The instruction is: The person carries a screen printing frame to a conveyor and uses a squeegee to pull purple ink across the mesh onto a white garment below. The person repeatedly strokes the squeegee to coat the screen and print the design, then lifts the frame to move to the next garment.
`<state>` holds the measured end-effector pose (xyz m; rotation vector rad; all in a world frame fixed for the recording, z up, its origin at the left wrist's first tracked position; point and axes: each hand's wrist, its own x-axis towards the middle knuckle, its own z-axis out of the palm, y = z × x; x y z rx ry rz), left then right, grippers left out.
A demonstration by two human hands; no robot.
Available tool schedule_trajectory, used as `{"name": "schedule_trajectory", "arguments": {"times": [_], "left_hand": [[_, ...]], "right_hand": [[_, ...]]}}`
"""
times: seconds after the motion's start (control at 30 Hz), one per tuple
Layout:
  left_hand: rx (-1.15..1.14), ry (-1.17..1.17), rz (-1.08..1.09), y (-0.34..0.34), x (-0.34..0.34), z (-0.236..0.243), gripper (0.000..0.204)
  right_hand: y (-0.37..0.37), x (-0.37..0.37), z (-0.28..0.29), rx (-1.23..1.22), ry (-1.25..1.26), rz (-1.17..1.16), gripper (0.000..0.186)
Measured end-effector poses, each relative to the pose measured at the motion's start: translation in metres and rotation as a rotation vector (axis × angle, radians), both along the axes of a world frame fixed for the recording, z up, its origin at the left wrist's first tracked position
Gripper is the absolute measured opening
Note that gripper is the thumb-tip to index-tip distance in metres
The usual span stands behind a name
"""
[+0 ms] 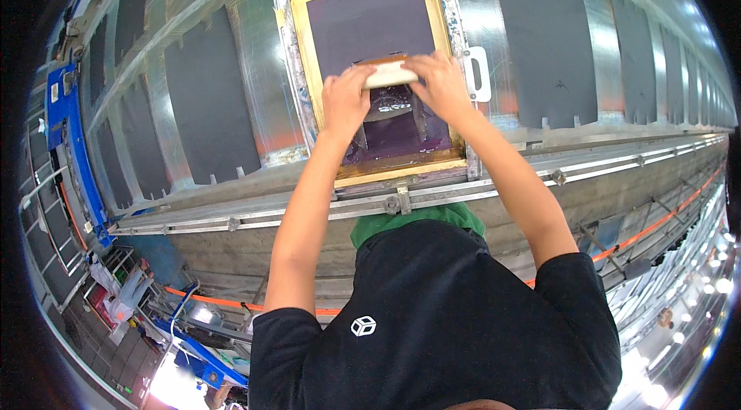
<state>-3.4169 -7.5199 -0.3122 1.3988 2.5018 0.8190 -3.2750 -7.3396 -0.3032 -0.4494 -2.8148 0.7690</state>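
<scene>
A squeegee with a pale handle (391,76) lies across the screen printing frame (296,47) in front of me. My left hand (345,105) grips the squeegee's left end, fingers wrapped over the top. At its right end my right hand (440,86) is closed on the same handle. Purple-grey mesh (370,20) spans the frame beyond the squeegee, bordered by yellow tape. Nearer to me, glossy dark ink (397,136) covers part of the mesh around a light printed mark. The squeegee's lower edge is mostly hidden.
The frame sits on a long metal table with dark fabric panels (208,93) to the left and more panels (544,39) to the right. A white handle (478,74) stands at the frame's right side. A metal rail (309,212) runs along the near edge.
</scene>
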Motion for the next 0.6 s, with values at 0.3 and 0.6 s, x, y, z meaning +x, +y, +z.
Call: {"name": "schedule_trajectory", "arguments": {"times": [0.3, 0.6], "left_hand": [[-0.046, -0.005, -0.049, -0.082, 0.091, -0.007, 0.047], [0.029, -0.074, 0.07, -0.014, 0.006, -0.003, 0.045]], "right_hand": [[-0.067, 0.097, -0.009, -0.184, 0.012, 0.021, 0.049], [0.079, 0.054, -0.064, -0.419, 0.126, -0.616, 0.03]]}}
